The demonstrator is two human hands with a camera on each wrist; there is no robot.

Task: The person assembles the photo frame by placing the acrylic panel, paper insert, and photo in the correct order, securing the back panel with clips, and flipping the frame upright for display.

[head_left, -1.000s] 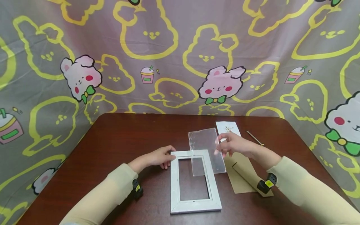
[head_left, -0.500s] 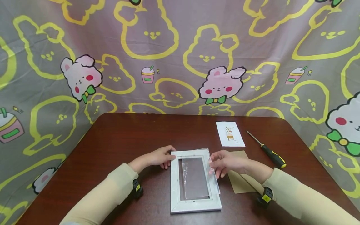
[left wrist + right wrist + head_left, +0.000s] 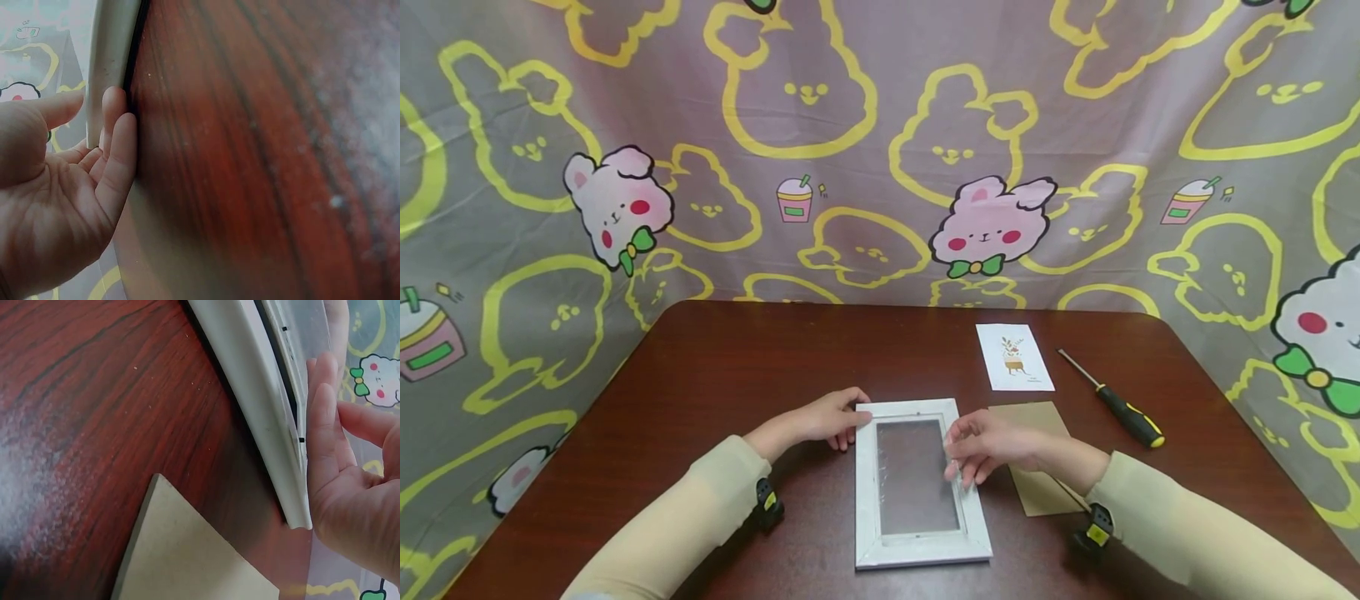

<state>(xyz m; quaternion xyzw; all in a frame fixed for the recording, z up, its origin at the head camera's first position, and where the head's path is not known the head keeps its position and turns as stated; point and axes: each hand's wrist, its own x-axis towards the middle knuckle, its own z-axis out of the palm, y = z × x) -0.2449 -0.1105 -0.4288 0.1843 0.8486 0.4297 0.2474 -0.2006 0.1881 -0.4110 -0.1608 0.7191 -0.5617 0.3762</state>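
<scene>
A white picture frame [image 3: 874, 492] lies flat on the dark wooden table. A clear sheet [image 3: 917, 479] fills its opening, sitting down within the inner edges. At the frame's far left corner my left hand [image 3: 831, 419] holds on, thumb over the top and fingers along the outer side. My right hand [image 3: 988, 446] hovers over the right rail, its fingertips at the sheet's right edge. In the right wrist view the right fingers [image 3: 324, 419] are fairly straight, with the thumb apart from them; whether they press the sheet is hard to tell.
Brown backing board [image 3: 1037, 483] lies right of the frame, partly under my right forearm. Behind it is a white card with a printed plant [image 3: 1015, 358]. A black and yellow screwdriver [image 3: 1123, 412] rests further right. Patterned cloth [image 3: 865, 167] hangs behind the table.
My right hand has brought the clear sheet leftward and down from above the frame into its opening, and its fingers have loosened from the sheet. My left hand stays at the corner.
</scene>
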